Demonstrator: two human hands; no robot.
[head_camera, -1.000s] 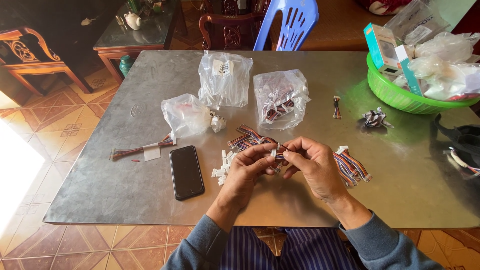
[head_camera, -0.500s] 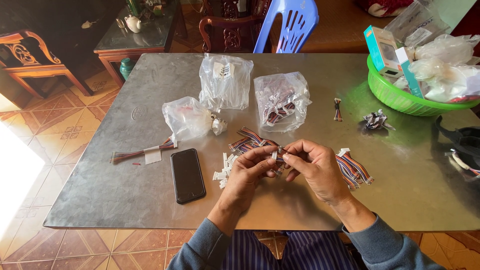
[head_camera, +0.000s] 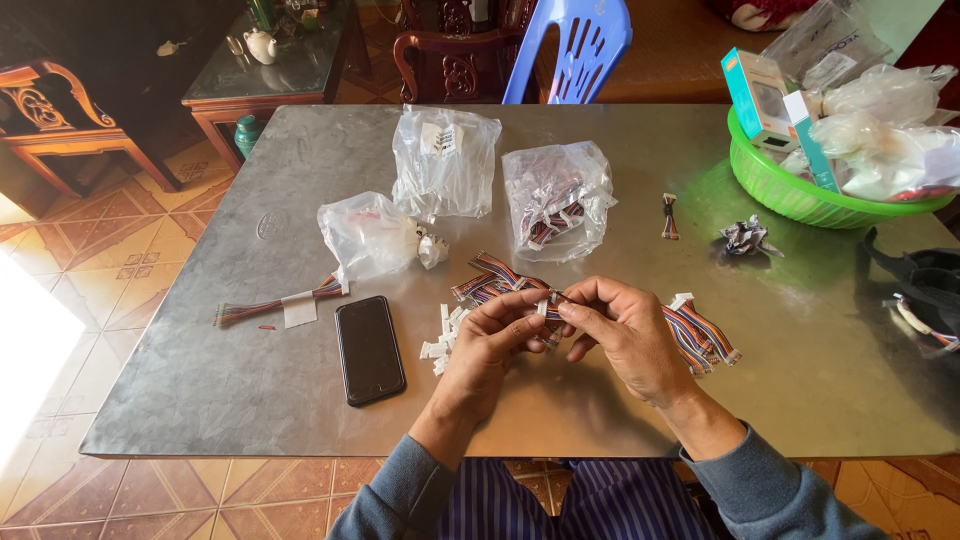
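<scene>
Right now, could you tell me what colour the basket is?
Bright green; the basket shows in the head view, at the table's far right.

grey metal table (head_camera: 250, 400), black phone (head_camera: 369, 349), plastic bags (head_camera: 445, 160), green basket (head_camera: 790, 195)

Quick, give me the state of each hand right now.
Left hand: fingers pinched shut on a small white connector at the end of a striped wire bundle.
Right hand: fingers pinched shut on the same white connector from the other side.

Black phone (head_camera: 369, 349) on grey table (head_camera: 200, 400); green basket (head_camera: 790, 195), blue chair (head_camera: 580, 45) beyond
</scene>
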